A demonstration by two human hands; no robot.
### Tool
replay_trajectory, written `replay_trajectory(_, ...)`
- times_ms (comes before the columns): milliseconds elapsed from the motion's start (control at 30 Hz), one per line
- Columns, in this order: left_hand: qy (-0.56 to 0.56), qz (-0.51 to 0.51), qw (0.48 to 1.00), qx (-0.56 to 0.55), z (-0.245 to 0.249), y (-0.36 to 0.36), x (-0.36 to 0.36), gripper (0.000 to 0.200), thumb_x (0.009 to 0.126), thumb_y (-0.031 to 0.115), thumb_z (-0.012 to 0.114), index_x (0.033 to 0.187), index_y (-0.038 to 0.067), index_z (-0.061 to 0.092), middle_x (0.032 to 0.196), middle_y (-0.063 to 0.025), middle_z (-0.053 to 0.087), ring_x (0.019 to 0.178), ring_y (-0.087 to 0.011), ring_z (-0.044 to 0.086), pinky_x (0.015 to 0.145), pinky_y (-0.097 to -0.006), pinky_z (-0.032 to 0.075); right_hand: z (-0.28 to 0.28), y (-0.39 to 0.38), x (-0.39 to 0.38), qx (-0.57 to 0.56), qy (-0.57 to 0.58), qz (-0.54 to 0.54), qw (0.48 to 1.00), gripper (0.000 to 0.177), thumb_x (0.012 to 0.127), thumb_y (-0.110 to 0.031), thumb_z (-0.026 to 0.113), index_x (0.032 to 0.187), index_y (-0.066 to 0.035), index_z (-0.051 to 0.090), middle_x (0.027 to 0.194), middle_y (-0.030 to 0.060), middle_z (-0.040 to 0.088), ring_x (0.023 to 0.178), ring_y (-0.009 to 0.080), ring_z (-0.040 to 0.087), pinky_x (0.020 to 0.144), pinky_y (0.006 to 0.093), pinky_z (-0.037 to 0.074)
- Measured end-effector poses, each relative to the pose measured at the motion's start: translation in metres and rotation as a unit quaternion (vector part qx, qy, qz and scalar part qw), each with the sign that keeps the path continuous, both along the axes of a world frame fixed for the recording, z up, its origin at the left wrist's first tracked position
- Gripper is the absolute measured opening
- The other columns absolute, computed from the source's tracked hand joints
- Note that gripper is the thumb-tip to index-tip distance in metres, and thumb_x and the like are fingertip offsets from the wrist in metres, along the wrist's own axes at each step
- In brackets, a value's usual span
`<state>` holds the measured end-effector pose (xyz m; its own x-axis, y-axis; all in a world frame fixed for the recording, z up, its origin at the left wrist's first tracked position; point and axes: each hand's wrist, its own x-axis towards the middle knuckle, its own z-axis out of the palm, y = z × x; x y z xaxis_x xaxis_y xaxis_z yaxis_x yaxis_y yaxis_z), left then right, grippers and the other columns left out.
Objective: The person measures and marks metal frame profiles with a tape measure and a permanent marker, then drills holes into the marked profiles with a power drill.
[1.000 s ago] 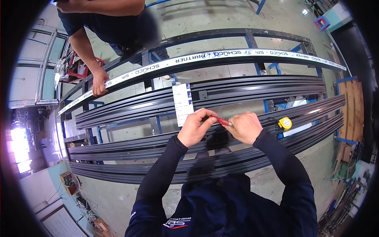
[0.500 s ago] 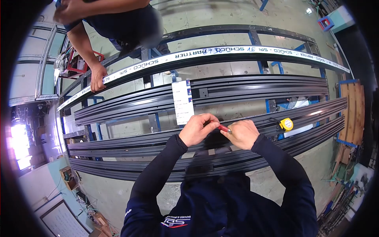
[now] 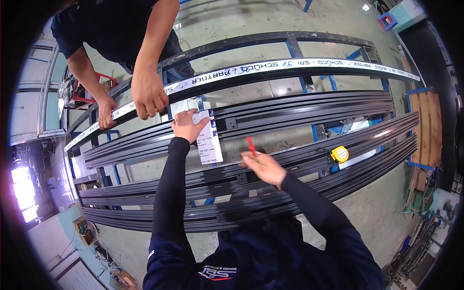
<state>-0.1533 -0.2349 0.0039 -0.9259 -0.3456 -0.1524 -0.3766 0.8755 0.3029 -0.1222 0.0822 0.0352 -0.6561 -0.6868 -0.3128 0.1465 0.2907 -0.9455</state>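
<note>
My left hand [image 3: 190, 126] is at the upper end of a white printed paper sheet [image 3: 209, 147], its thumb over the sheet and its fingers curled at the top edge. The sheet hangs across the gap between dark metal profiles [image 3: 299, 110]. In my right hand [image 3: 266, 168] is a slim red pen [image 3: 251, 145], pointing up and away from me, just right of the sheet. Below the right hand lies another group of dark profiles [image 3: 285, 163]. A yellow tape measure [image 3: 340, 154] rests on these profiles, to the right of my right hand.
Across the rack, a co-worker's two hands [image 3: 151, 95] are at a long profile with white printed film [image 3: 270, 66]. The blue and dark steel rack [image 3: 292, 48] supports the profiles. Wooden boards [image 3: 425, 128] stand at the right end.
My hands have parted: the left moved up and left onto the sheet, the right went lower with the pen now raised. The co-worker's second hand has come down to the film-covered profile.
</note>
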Motion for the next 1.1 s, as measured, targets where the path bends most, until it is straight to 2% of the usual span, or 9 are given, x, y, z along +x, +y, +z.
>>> replay_trajectory(100, -0.01, 0.008, 0.995, 0.095, 0.006, -0.008, -0.01, 0.057, 0.077, 0.05, 0.081, 0.114, 0.007, 0.073, 0.112, -0.0207, 0.071, 0.112, -0.0386, 0.063, 0.098, -0.0466, 0.048, -0.017, -0.064, -0.01, 0.024, -0.325, -0.037, 0.945, 0.051, 0.106, -0.043, 0.049, 0.126, 0.003, 0.059, 0.108, 0.0107, 0.066, 0.076, 0.0155, 0.066, 0.065, 0.0287, 0.056)
replay_trajectory(167, 0.036, -0.008, 0.999, 0.037, 0.004, -0.005, -0.007, 0.054, 0.077, 0.051, 0.082, 0.107, 0.007, 0.074, 0.103, -0.0194, 0.073, 0.104, -0.0385, 0.066, 0.093, -0.0454, 0.051, -0.018, -0.086, -0.022, 0.01, -0.399, -0.006, 0.917, 0.053, 0.107, -0.041, 0.048, 0.134, 0.004, 0.054, 0.115, 0.0117, 0.063, 0.079, 0.015, 0.064, 0.07, 0.0286, 0.056)
replay_trajectory(267, 0.108, -0.02, 0.994, -0.007, -0.008, -0.007, -0.001, 0.045, 0.083, 0.045, 0.079, 0.104, 0.005, 0.073, 0.098, -0.0185, 0.072, 0.097, -0.0359, 0.065, 0.091, -0.0432, 0.049, -0.031, -0.1, -0.024, -0.038, -0.384, -0.03, 0.922, 0.051, 0.107, -0.038, 0.048, 0.132, 0.006, 0.054, 0.117, 0.0142, 0.063, 0.078, 0.017, 0.065, 0.071, 0.0298, 0.057)
replay_trajectory(467, 0.239, 0.087, 0.936, 0.244, 0.014, -0.007, 0.019, 0.031, 0.086, 0.023, 0.077, 0.106, 0.001, 0.067, 0.105, -0.0136, 0.067, 0.106, -0.0294, 0.059, 0.096, -0.0379, 0.044, -0.012, -0.087, -0.028, 0.005, -0.157, -0.005, 0.988, 0.042, 0.104, -0.032, 0.054, 0.112, 0.008, 0.065, 0.082, 0.013, 0.073, 0.078, 0.0184, 0.071, 0.074, 0.0337, 0.056)
replay_trajectory(633, 0.338, -0.015, 0.919, 0.202, 0.099, 0.023, -0.032, 0.034, 0.086, 0.014, 0.073, 0.114, -0.002, 0.062, 0.11, -0.0148, 0.064, 0.105, -0.026, 0.06, 0.096, -0.0353, 0.045, 0.048, -0.063, -0.07, -0.1, -0.146, -0.061, 0.982, 0.035, 0.105, -0.028, 0.053, 0.111, 0.005, 0.064, 0.087, 0.0081, 0.072, 0.078, 0.0143, 0.069, 0.074, 0.0308, 0.056)
replay_trajectory(667, 0.336, -0.049, 0.912, 0.232, 0.113, 0.029, -0.059, 0.033, 0.086, 0.015, 0.074, 0.113, -0.001, 0.063, 0.108, -0.0154, 0.065, 0.105, -0.0284, 0.062, 0.095, -0.0365, 0.046, 0.059, -0.056, -0.089, -0.102, -0.162, -0.045, 0.98, 0.037, 0.108, -0.027, 0.047, 0.122, 0.005, 0.058, 0.115, 0.0116, 0.068, 0.083, 0.0139, 0.068, 0.081, 0.0302, 0.057)
replay_trajectory(700, 0.357, -0.089, 0.911, 0.187, 0.108, 0.027, -0.086, 0.032, 0.086, 0.018, 0.075, 0.111, -0.001, 0.065, 0.107, -0.017, 0.066, 0.103, -0.0317, 0.063, 0.093, -0.0388, 0.047, 0.06, -0.055, -0.103, -0.14, -0.192, -0.072, 0.969, 0.04, 0.108, -0.029, 0.047, 0.123, 0.007, 0.059, 0.113, 0.0125, 0.068, 0.083, 0.0138, 0.067, 0.079, 0.0304, 0.057)
replay_trajectory(933, 0.139, -0.15, 0.964, 0.168, 0.076, 0.048, -0.179, 0.039, 0.092, 0.036, 0.068, 0.112, 0.003, 0.067, 0.101, -0.0184, 0.07, 0.095, -0.0342, 0.068, 0.083, -0.0376, 0.052, 0.048, -0.03, -0.162, -0.131, -0.248, -0.124, 0.952, 0.044, 0.109, -0.027, 0.045, 0.125, 0.012, 0.057, 0.121, 0.0174, 0.062, 0.084, 0.0174, 0.068, 0.075, 0.0304, 0.059)
replay_trajectory(1100, 0.138, -0.194, 0.968, 0.076, 0.059, 0.053, -0.173, 0.037, 0.096, 0.042, 0.06, 0.11, 0.009, 0.07, 0.104, -0.0132, 0.069, 0.101, -0.0334, 0.065, 0.084, -0.0416, 0.051, 0.039, 0.005, -0.161, -0.162, -0.24, -0.133, 0.948, 0.06, 0.108, -0.043, 0.043, 0.134, 0.011, 0.05, 0.129, 0.0219, 0.059, 0.089, 0.0203, 0.07, 0.08, 0.0328, 0.059)
